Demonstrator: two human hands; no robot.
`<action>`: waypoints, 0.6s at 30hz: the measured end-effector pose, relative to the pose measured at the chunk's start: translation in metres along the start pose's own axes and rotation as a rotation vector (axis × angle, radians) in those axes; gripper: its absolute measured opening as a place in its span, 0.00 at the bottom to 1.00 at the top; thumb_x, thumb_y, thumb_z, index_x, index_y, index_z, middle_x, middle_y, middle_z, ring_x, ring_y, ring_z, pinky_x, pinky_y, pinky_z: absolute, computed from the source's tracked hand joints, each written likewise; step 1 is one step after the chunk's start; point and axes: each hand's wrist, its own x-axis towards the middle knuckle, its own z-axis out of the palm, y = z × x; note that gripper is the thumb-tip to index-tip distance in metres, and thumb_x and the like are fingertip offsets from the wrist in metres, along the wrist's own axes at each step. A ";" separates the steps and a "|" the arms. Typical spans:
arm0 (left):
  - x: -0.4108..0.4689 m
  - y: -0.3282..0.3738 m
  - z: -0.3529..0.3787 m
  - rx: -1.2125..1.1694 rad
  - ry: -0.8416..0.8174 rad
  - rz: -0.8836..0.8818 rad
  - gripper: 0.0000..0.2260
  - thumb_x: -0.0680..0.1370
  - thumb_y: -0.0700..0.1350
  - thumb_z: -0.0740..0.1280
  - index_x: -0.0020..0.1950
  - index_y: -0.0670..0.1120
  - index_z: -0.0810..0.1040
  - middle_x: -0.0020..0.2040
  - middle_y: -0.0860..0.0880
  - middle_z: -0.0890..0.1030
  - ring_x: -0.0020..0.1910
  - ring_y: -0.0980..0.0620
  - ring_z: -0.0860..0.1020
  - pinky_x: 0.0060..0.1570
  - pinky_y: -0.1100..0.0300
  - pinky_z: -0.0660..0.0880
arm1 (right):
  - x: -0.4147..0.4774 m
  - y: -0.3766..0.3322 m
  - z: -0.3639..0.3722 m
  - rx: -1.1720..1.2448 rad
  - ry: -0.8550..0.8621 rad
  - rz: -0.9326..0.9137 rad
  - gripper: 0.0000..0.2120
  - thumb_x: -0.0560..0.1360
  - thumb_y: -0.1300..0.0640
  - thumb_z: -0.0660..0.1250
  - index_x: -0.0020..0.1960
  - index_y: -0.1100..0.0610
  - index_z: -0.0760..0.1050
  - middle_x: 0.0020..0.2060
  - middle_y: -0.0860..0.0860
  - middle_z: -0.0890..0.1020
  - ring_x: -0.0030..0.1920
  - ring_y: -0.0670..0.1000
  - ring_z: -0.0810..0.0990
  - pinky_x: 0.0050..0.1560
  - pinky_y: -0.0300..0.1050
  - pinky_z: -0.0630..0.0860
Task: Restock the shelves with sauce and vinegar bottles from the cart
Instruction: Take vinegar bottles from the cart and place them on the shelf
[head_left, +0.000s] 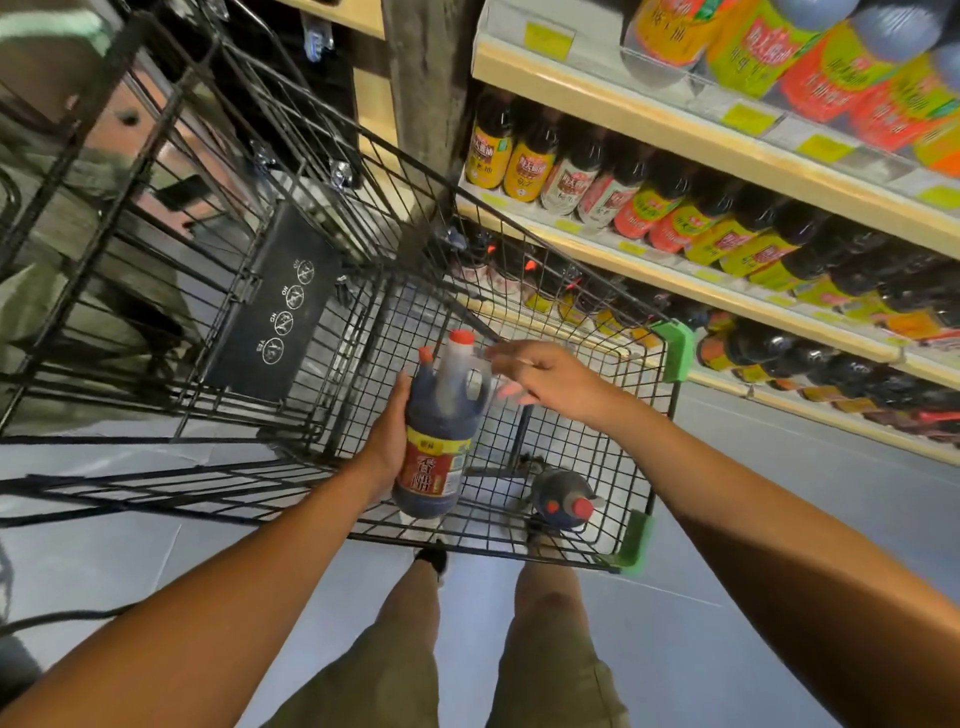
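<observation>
Head view is showing your left hand (387, 441) gripping the dark vinegar bottle (439, 431) above the cart (670, 358) while your right hand (550, 376), fingers loose and empty, is hovering by its handle (487, 387), probably needing a firm hold before the shelves (675, 270).

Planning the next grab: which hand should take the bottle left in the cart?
Probably right. The right hand is open and free, on the side of the remaining bottle; the left hand grips the labelled bottle.
</observation>
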 end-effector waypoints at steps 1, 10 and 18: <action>0.001 -0.003 -0.001 -0.017 0.020 -0.011 0.31 0.83 0.67 0.47 0.64 0.50 0.81 0.59 0.39 0.84 0.56 0.41 0.84 0.58 0.47 0.78 | -0.002 0.022 -0.007 -0.035 0.003 0.055 0.08 0.83 0.56 0.64 0.59 0.53 0.80 0.52 0.49 0.83 0.48 0.47 0.86 0.51 0.47 0.80; 0.004 -0.012 -0.010 -0.099 0.101 -0.073 0.38 0.78 0.74 0.49 0.67 0.48 0.80 0.59 0.37 0.84 0.60 0.36 0.82 0.67 0.33 0.73 | -0.060 0.176 -0.007 -1.312 -0.217 0.180 0.39 0.70 0.51 0.77 0.76 0.45 0.63 0.67 0.48 0.77 0.65 0.54 0.76 0.66 0.51 0.73; 0.004 -0.005 -0.010 -0.096 0.106 -0.053 0.35 0.81 0.70 0.48 0.65 0.47 0.81 0.56 0.38 0.85 0.52 0.40 0.85 0.58 0.44 0.79 | -0.028 0.202 0.020 -0.720 0.022 0.206 0.29 0.65 0.37 0.76 0.63 0.45 0.76 0.58 0.45 0.79 0.56 0.52 0.80 0.50 0.48 0.79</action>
